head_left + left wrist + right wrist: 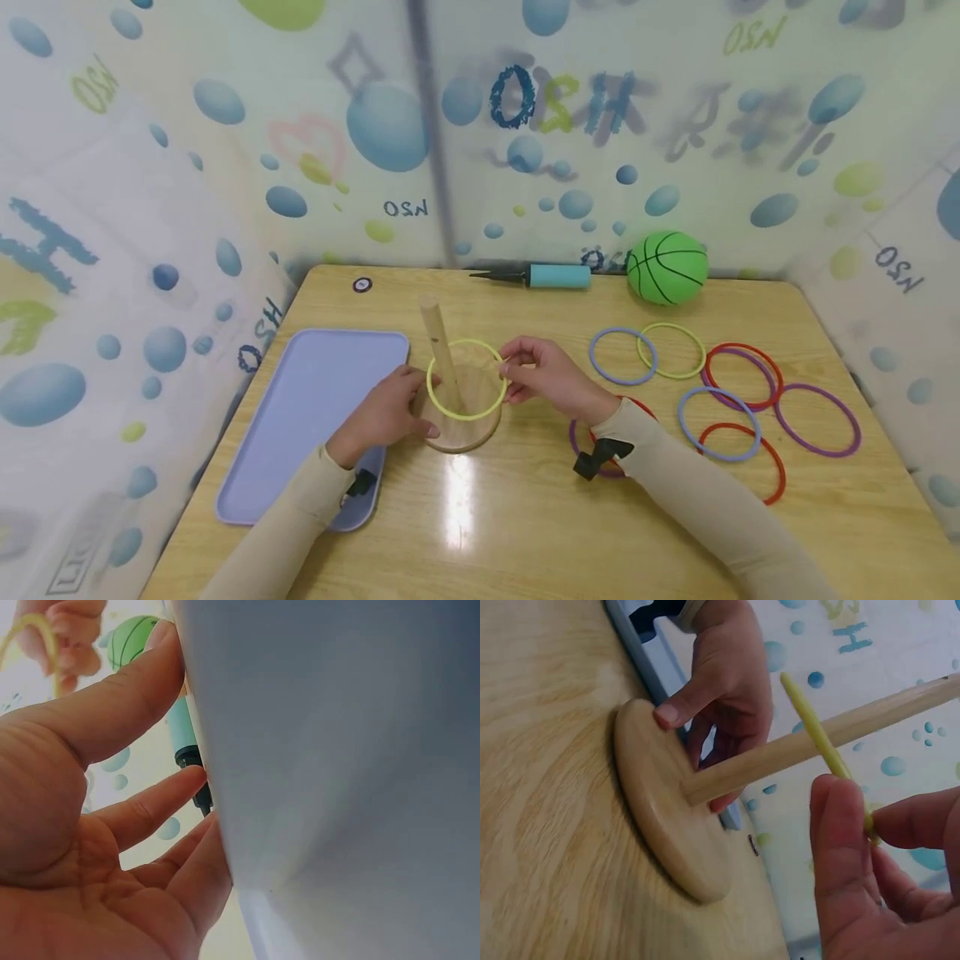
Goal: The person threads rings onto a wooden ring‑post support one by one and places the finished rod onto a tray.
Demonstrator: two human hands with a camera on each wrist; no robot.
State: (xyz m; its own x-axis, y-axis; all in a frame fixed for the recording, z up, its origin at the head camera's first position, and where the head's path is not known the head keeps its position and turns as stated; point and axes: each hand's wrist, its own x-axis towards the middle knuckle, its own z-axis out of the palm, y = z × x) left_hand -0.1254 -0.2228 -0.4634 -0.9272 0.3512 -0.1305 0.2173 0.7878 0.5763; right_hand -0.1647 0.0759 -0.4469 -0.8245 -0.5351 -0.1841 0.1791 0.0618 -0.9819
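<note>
A wooden ring-toss stand has an upright peg on a round base. My left hand rests at the left rim of that base, thumb and fingers spread apart; in the right wrist view its thumb lies at the rim. The left wrist view shows the fingers fairly straight, partly behind the tray. My right hand pinches a yellow ring at its right side. The ring is around the peg, above the base, and appears edge-on in the right wrist view.
Left of the stand lies a lavender tray. To the right, several rings are spread out, including a blue ring, a red ring and a purple ring. Along the back are a blue pump and a green ball.
</note>
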